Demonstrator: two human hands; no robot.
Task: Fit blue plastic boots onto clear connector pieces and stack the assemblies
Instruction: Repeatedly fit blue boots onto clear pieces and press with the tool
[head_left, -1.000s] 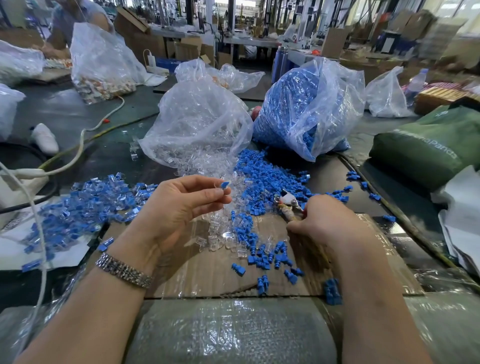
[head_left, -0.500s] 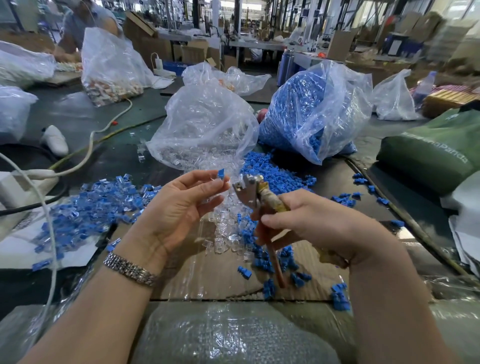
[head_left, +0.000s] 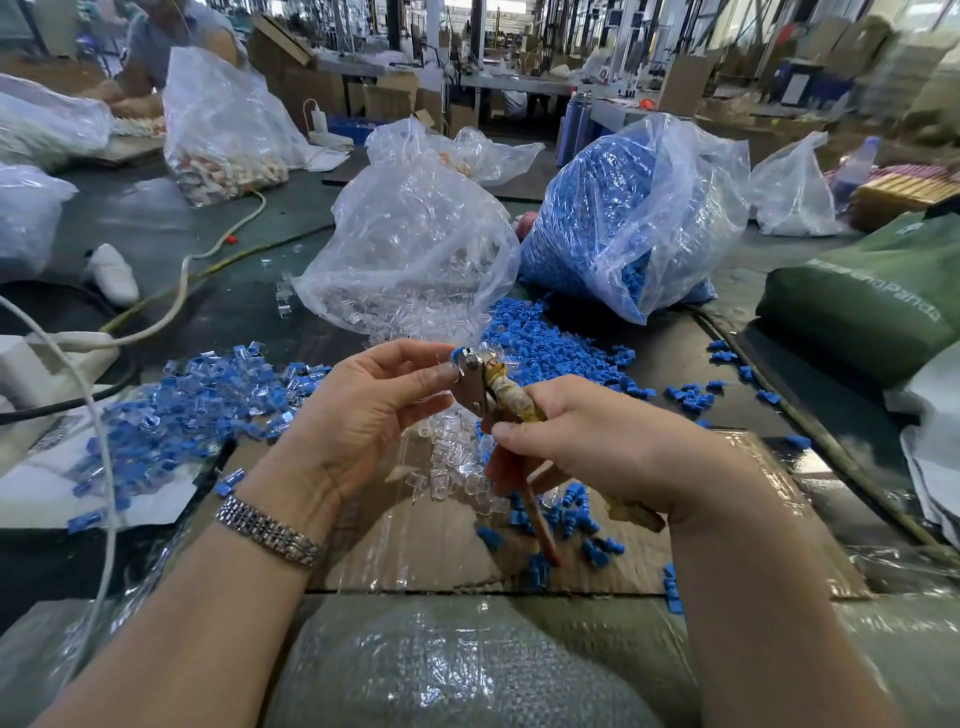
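While the heap of finished assemblies (head_left: 192, 410) lies at the far left on white paper (head_left: 156, 499), the left hand (head_left: 374, 410) pinches a blue boot (head_left: 458, 354) at its fingertips, meeting the metal nose of the pliers (head_left: 480, 382). The right hand (head_left: 587, 441) wraps the worn handles. Loose clear connectors (head_left: 452, 457) sit on the cardboard (head_left: 426, 545) just below; spare blue boots (head_left: 545, 345) spill farther right. I'd judge a steady, square squeeze matters here, with the boot kept aligned in the nose so it doesn't twist.
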